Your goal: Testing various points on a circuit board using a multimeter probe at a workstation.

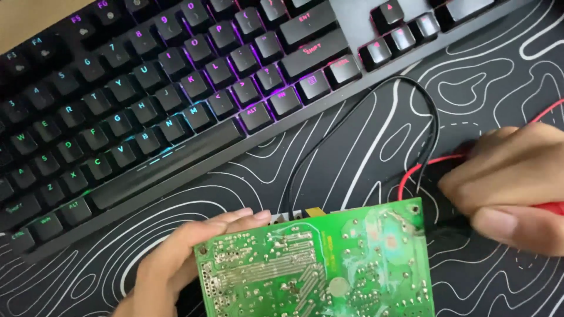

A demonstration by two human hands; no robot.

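**Two Hands at a Green Circuit Board: Probe Work in Hand**

One landmark serves throughout: the green circuit board [317, 270], lying solder side up on the black desk mat [499, 76] with white contour lines.

Left of the board, the left hand [176, 264] clamps its left edge, fingers curled over the top rim.

Above the board, a backlit black keyboard [176, 88] rests; glossy keycaps, coloured glow.

Right of the board, the right hand [511, 185] is closed on a red-handled probe [549, 207]. A red wire [411, 176] and a black wire [352, 123] loop away.

Judgement: contact with the solder joints is being set up. The next move calls for a steady board and a fine, precise tip placement.
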